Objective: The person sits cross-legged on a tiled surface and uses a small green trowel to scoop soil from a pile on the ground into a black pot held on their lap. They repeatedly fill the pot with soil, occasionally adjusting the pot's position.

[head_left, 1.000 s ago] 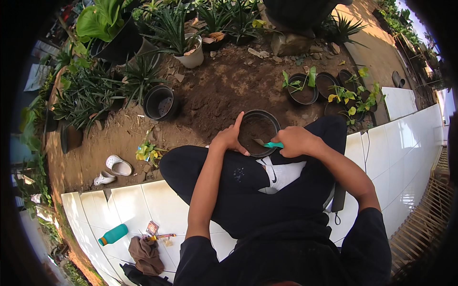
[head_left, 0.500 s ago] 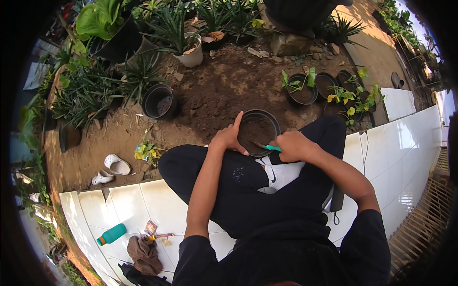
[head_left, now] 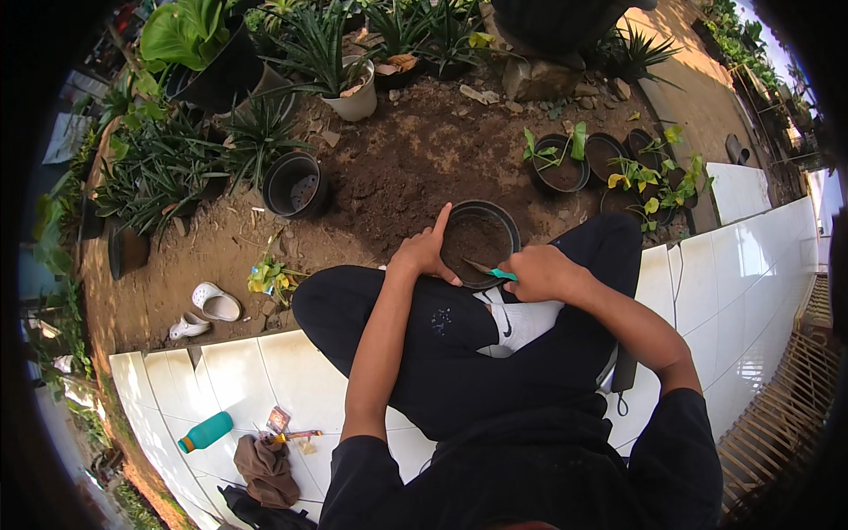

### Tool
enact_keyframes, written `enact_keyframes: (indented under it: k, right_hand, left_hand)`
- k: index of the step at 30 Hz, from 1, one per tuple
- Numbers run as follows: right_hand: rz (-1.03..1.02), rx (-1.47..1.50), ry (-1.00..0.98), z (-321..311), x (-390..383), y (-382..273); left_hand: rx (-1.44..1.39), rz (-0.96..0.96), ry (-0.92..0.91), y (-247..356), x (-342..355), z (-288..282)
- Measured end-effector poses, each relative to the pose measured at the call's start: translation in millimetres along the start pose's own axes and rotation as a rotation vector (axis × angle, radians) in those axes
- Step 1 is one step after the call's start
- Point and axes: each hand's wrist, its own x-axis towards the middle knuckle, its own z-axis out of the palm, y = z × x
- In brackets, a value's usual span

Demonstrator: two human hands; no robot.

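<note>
The left hand [head_left: 422, 254], I see, lies with spread fingers against the black pot [head_left: 513, 231] before the crossed legs [head_left: 349, 305], probably to steady it, while the right hand [head_left: 546, 272] grips the green-handled trowel [head_left: 503, 274], its blade at the soil [head_left: 471, 234] inside

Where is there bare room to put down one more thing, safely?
Two patches: the white tiles between the small packet and left knee, and the bare soil between the white pot and the held black pot. Crowded: the left, thick with spiky plants; the right, where small pots stand close; the held black pot, with the trowel inside.
</note>
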Motion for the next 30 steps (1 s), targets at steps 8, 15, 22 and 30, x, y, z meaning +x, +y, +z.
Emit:
enact_keyframes:
  k: [8,15,22,30]
  right_hand:
    - [0.015,0.041,0.009,1.6,0.0,3.9]
    - [0.065,0.157,0.030,4.4,-3.2,6.5]
    - [0.105,0.224,0.009,8.4,-8.3,8.2]
    - [0.125,0.253,0.007,10.0,-9.2,8.8]
  left_hand:
    - [0.026,-0.015,-0.007,6.2,-0.2,-1.4]
    - [0.038,-0.019,-0.003,7.0,-2.2,-2.0]
    - [0.050,-0.027,0.000,10.2,-4.5,-4.0]
    - [0.045,-0.034,-0.005,11.1,-6.0,-3.8]
